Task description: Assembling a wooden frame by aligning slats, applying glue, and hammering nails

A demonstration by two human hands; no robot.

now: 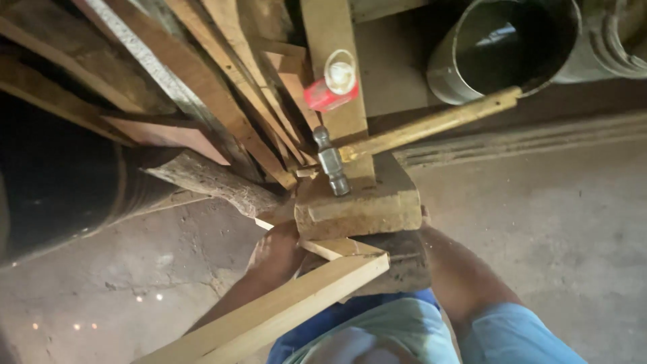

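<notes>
Wood block (360,202): thick and pale, at frame centre, carried in front of the person.
Hammer (404,138): lies on top of the block, steel head left, yellow handle running to upper right.
Left hand (276,253): under the block's left side; grip hidden.
Right hand (424,219): behind the block's right edge; grip hidden.
Plank (269,313): slants to lower left.
Red can (330,84): above, among leaning boards.

Dim workshop corner, concrete floor

The grey floor (552,222) is dusty and stained. Planks (202,74) lean in a stack at upper left, a dark barrel (60,182) lies left, and a metal drum (499,47) stands upper right.
</notes>
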